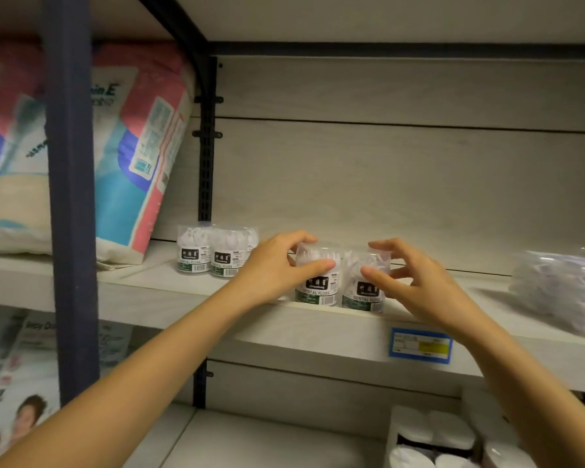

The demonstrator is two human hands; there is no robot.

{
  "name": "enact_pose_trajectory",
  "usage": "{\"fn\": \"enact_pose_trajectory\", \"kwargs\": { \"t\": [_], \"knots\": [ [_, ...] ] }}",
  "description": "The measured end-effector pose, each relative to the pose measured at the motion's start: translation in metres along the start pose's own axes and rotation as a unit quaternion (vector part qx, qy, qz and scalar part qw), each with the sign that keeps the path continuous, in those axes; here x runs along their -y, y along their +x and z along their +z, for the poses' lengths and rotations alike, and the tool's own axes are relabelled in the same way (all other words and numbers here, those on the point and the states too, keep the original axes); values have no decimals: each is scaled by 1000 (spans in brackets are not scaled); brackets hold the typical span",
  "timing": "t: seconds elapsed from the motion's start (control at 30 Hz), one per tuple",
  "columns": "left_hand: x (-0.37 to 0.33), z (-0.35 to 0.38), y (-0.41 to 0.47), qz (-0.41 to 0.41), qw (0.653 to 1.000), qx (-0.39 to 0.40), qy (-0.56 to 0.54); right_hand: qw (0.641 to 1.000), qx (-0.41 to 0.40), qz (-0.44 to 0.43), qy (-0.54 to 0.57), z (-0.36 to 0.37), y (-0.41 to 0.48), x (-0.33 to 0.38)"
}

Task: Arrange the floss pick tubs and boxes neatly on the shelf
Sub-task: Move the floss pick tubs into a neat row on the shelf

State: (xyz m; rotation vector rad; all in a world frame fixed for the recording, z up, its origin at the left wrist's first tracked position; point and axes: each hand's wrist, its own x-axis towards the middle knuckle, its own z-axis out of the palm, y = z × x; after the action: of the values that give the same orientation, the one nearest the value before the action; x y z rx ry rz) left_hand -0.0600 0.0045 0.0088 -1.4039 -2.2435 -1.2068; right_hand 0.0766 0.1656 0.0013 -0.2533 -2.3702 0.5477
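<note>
Two clear floss pick tubs stand side by side near the front edge of the pale shelf (284, 319). My left hand (274, 265) grips the left tub (318, 285), thumb across its front and fingers over its top. My right hand (416, 285) holds the right tub (363, 288), thumb on its front and fingers curled round its far side. Further back on the left stand two more tubs (191, 253) (225, 256) close together, with part of a third behind them.
A bag of loose floss picks (561, 288) lies at the shelf's right. A large soft pack (142, 157) leans at the left beyond the dark upright post (70, 197). A blue price tag (419, 344) is on the shelf edge. White rolls (436, 430) sit below.
</note>
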Motion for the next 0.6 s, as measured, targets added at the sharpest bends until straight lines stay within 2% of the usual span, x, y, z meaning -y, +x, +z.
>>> {"fn": "enact_pose_trajectory", "kwargs": {
  "t": [0.1,0.13,0.23,0.3,0.4,0.5,0.6],
  "knots": [
    [5,-9,-3,3,999,36,37,999,-22,13,-45,2,-3,10],
    [8,-19,-3,5,999,20,40,997,-51,2,-66,3,-2,18],
    [32,-61,2,23,995,-99,-6,983,-134,-68,-105,6,10,54],
    [56,-89,9,6,989,-144,-14,978,-141,-109,-108,16,28,83],
    [89,-116,18,-51,989,-139,10,986,-64,-116,-106,46,65,117],
    [113,-122,23,-114,991,-69,18,982,21,-91,-167,85,103,133],
    [126,-119,26,-154,987,-27,-18,973,87,-44,-210,113,129,135]
  ]
}}
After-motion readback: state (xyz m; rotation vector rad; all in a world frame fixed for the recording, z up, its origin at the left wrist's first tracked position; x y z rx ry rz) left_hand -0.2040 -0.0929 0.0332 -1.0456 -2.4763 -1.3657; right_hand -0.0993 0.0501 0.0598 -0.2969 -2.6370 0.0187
